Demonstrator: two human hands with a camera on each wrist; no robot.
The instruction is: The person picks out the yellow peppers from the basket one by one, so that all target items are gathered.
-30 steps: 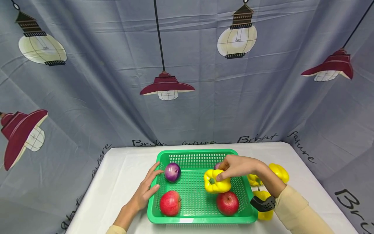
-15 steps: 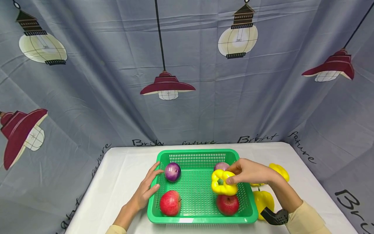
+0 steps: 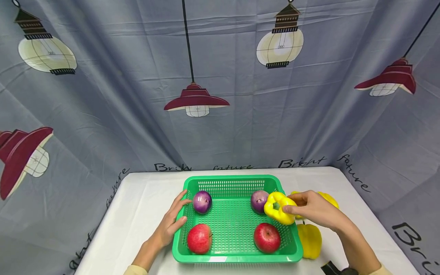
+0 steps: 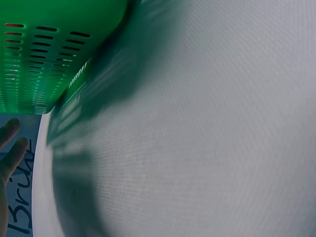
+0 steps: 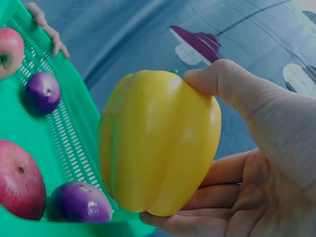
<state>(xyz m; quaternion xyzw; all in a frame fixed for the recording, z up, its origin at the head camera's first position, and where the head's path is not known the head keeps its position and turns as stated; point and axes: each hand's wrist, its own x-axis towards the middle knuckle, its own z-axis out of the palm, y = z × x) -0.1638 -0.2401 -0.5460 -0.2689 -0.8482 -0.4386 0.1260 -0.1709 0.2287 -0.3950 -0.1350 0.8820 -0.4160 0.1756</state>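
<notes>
A yellow bell pepper (image 3: pixel 279 208) is in my right hand (image 3: pixel 314 208), pinched between thumb and fingers over the right rim of the green basket (image 3: pixel 237 258). The right wrist view shows this bell pepper (image 5: pixel 160 143) whole, with the thumb at its stem end and the fingers beneath. My left hand (image 3: pixel 168 224) rests at the basket's left rim, fingers fairly straight and spread. Inside the basket, a purple onion-like ball (image 3: pixel 202 202) and a red apple (image 3: pixel 199 239) lie at left. Another purple ball (image 3: pixel 259 201) and red apple (image 3: pixel 267 237) lie at right.
On the white table (image 3: pixel 148 198), right of the basket, sits a yellow bell pepper (image 3: pixel 310 240). Further yellow peppers (image 3: pixel 329 199) are partly hidden behind my right hand. A grey curtain (image 3: pixel 220 141) with printed lamps hangs behind the table.
My right hand has carried the yellow bell pepper rightward, from above the basket's inside to its right rim. The right purple ball and apple are now more exposed. My left hand stays put.
</notes>
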